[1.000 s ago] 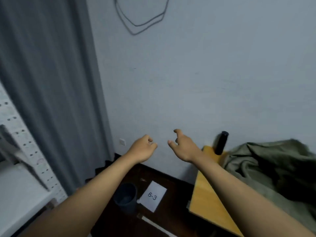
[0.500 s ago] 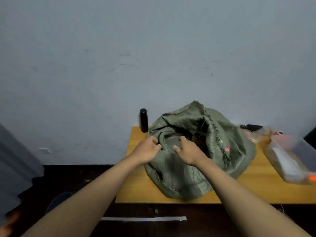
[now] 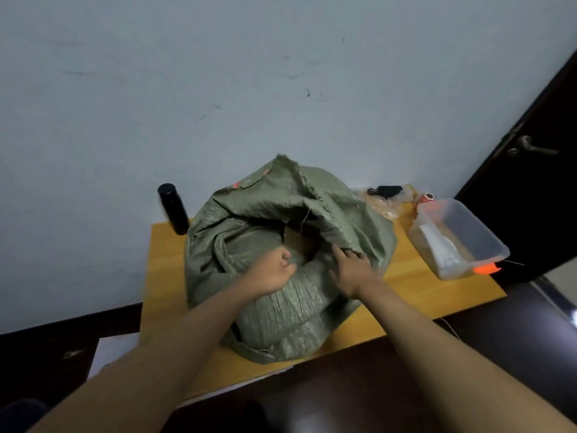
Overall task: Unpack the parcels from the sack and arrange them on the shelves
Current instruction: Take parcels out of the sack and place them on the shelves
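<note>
A bulging green woven sack (image 3: 281, 314) lies on a small wooden table (image 3: 415, 292), its mouth facing up and toward me. Through the opening shows the corner of a brown cardboard parcel (image 3: 296, 242); the rest of the contents are hidden. My left hand (image 3: 274, 270) grips the near edge of the sack's mouth with closed fingers. At the right side of the opening, my right hand (image 3: 351, 270) holds the rim, fingers curled over the fabric. No shelves are in view.
A black flask (image 3: 173, 209) stands at the table's back left by the wall. A clear plastic box (image 3: 456, 239) with orange clips sits at the right, with bagged items (image 3: 385, 198) behind it. A dark door (image 3: 530, 189) is at far right.
The view swung right from the curtain and shelf corner to the table. Both hands came down onto the sack and now hold its mouth wider apart, exposing the cardboard parcel.
</note>
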